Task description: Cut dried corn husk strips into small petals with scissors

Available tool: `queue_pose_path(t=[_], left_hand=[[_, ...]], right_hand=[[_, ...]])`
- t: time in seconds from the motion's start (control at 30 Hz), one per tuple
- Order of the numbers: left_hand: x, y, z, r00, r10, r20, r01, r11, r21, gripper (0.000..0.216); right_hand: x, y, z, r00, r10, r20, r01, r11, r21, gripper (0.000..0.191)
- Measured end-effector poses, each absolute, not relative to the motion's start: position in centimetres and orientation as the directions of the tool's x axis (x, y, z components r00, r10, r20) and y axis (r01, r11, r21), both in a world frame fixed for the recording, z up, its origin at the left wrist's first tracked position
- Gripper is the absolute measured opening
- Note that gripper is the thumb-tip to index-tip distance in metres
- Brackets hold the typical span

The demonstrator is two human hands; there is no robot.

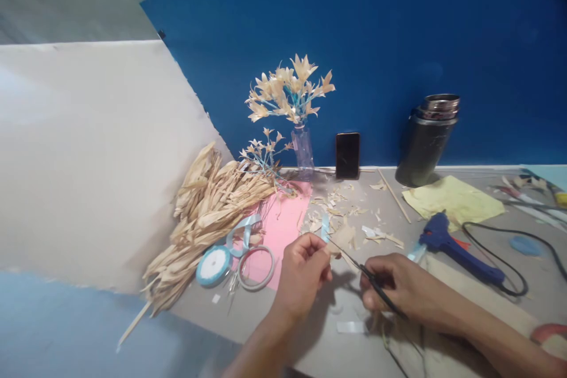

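Observation:
My left hand (301, 274) pinches a small pale piece of dried husk (335, 250) between thumb and fingers. Dark scissors (377, 287) are gripped in my right hand (405, 290), their blades reaching to the piece at my left fingertips. Whether the blades touch it I cannot tell. Beyond my hands, cut husk scraps (336, 204) are strewn over the grey table (266, 313). To the left of my left hand lie a ring of tape (271, 272), a light blue ribbon spool (214, 266) and a pink sheet (290, 212).
A bundle of dried husks (204, 212) lies left. Husk flowers (287, 91) stand in a clear bottle (302, 150), near a phone (348, 155) and a dark flask (426, 142). At right are a blue glue gun (460, 251) with its looping cord (525, 283) and yellow paper (456, 198).

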State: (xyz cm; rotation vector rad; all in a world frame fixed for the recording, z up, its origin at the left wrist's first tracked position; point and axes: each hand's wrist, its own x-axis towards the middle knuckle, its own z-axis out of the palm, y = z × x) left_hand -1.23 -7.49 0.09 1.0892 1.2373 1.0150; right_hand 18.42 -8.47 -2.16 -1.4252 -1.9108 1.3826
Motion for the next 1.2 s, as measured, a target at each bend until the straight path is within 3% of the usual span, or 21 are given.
queue_pose_path(t=[0.33, 0.43, 0.5, 0.67, 0.83, 0.93, 1.07, 1.13, 1.2], left_hand=[[-1.9, -7.2, -0.8, 0.087, 0.982, -0.169, -0.027, 0.172, 0.985, 0.017], [-2.9, -6.4, -0.6, 0.083, 0.995, -0.058, -0.005, 0.058, 0.998, 0.021], [-3.3, -5.7, -0.1, 0.113, 0.994, 0.004, 0.108, -0.016, 0.994, 0.029], [-2.8, -4.1, 0.8, 0.238, 0.971, -0.015, 0.359, -0.074, 0.93, 0.018], [-1.9, -3.3, 0.8, 0.307, 0.952, 0.012, 0.377, -0.133, 0.917, 0.012], [-2.0, -2.8, 0.6, 0.254, 0.967, 0.035, 0.332, -0.121, 0.935, 0.012], [-2.1, -1.8, 0.8, 0.043, 0.998, 0.045, 0.089, -0.049, 0.995, 0.012], [-1.7, -1.6, 1.2, 0.051, 0.998, -0.026, -0.1, 0.031, 0.995, 0.015], [-1.0, -1.5, 1.5, 0.13, 0.985, -0.112, -0.247, 0.141, 0.959, 0.023]], right_hand=[[18.3, -8.2, -2.7, -0.395, 0.872, -0.29, 0.469, -0.08, -0.88, 0.028], [18.3, -8.3, -2.7, -0.342, 0.899, -0.274, 0.599, -0.016, -0.801, 0.028], [18.3, -8.3, -2.5, -0.313, 0.919, -0.24, 0.698, 0.051, -0.714, 0.027], [18.0, -8.3, -2.2, -0.285, 0.94, -0.186, 0.832, 0.146, -0.536, 0.021], [18.1, -8.5, -2.7, -0.273, 0.952, -0.135, 0.893, 0.199, -0.404, 0.02], [18.6, -8.3, -3.1, -0.272, 0.953, -0.133, 0.907, 0.208, -0.366, 0.018], [19.4, -7.6, -3.0, -0.124, 0.985, -0.117, 0.9, 0.062, -0.431, 0.023], [19.6, -7.3, -2.6, -0.095, 0.99, -0.106, 0.781, 0.008, -0.625, 0.029], [19.5, -7.3, -2.2, -0.192, 0.973, -0.13, 0.523, -0.01, -0.852, 0.039]])
